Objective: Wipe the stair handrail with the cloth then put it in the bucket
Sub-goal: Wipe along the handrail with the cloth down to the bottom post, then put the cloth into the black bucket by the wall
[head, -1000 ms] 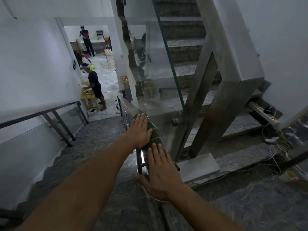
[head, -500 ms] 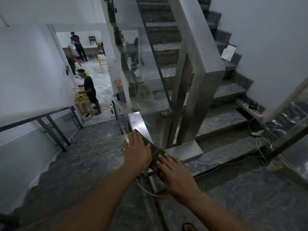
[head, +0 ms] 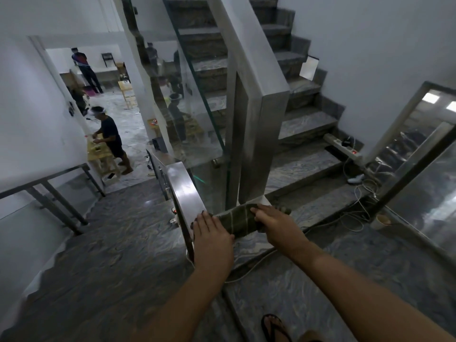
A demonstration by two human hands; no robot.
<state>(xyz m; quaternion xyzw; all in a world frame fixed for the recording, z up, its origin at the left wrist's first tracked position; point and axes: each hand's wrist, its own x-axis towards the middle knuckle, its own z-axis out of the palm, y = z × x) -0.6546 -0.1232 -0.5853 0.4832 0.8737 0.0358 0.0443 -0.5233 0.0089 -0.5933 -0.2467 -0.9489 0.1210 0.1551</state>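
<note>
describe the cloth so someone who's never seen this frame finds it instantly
Start at the shiny steel handrail running down the middle of the stairwell and follow it to its near end. There the left hand and right hand hold the cloth between them: dark green with thin pale stripes, the only fabric among steel, glass and stone.

a: what hems in the hands at the middle of the frame?

b: the steel newel post (head: 256, 134) rises right behind them, with the glass panel (head: 197, 124) on its left edge, so straight ahead is blocked. the handrail (head: 183, 191) runs away toward centre left under the left hand (head: 212, 234).

a: to the right?

b: open air above the lower steps (head: 303, 166), but a power strip (head: 344, 149), loose cables (head: 355, 213) and a small cup (head: 382, 220) lie at right centre.

a: and left?

b: clear space over the descending stairs (head: 103, 255) at lower left, up to the wall rail (head: 47, 183) at the left edge.
</note>
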